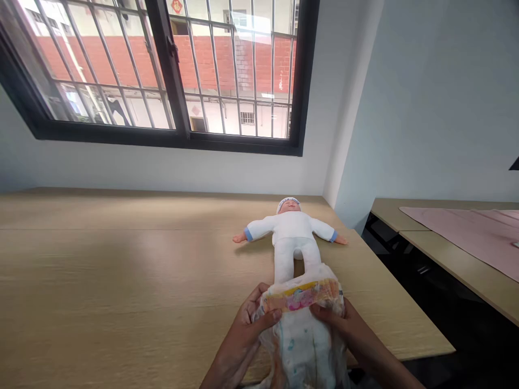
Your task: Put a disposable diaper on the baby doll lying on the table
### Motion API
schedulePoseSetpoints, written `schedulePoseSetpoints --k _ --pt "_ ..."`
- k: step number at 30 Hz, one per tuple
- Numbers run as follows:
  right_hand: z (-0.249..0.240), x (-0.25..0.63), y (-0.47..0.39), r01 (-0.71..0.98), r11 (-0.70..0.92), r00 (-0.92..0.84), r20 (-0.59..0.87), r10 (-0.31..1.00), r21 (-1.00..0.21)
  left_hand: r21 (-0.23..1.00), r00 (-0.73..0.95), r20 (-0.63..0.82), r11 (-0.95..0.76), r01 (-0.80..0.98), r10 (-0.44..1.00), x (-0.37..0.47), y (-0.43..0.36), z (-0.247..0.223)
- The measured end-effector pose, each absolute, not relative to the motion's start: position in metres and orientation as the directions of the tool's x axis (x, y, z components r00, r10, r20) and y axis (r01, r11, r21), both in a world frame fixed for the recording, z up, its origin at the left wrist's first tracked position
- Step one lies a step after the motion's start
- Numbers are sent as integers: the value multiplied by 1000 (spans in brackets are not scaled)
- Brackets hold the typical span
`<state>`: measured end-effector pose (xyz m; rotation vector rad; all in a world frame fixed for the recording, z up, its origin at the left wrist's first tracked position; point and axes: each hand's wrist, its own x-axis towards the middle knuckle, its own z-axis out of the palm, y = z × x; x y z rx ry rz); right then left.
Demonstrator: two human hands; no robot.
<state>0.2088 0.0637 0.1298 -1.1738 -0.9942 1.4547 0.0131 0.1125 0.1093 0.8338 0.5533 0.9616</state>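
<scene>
Between my two hands is a white diaper (304, 346) with a colourful printed band across its top edge. My left hand (253, 319) grips its left upper corner, thumb on the front and fingers behind. On the other side my right hand (338, 319) pinches the right part of the band, its fingers mostly hidden behind the diaper. Just beyond lies a baby doll (294, 229) on its back in a white suit with blue cuffs and a white cap. Its arms are spread wide, and the diaper hides its feet from view.
The doll lies on a light wooden table (121, 292), whose right edge slants close by. Past a dark gap stands a second table (389, 219) with a pink cloth (466, 229) on it. A barred window (182, 70) is in the wall behind.
</scene>
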Motion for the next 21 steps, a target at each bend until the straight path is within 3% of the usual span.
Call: schedulePoseSetpoints --k 5,10,12,15,18,21 --pt "121 204 59 -56 -47 -79 -42 996 -997 883 434 11 195 -427 901 8 112 106" --pt "111 214 58 -9 -61 69 -62 996 -998 940 195 115 -43 -340 974 7 113 110" --pt "108 224 60 12 -63 100 -61 993 -998 923 149 40 21 -384 988 5 117 104" --pt "103 236 62 -21 -85 156 -87 984 -996 817 240 -135 245 -523 961 5 121 82" --pt "98 236 59 -176 -110 186 -143 972 -978 665 395 -263 462 -587 880 12 122 56" --pt "93 231 53 -347 -174 124 -228 966 -922 544 523 -288 586 -600 803 25 117 47"
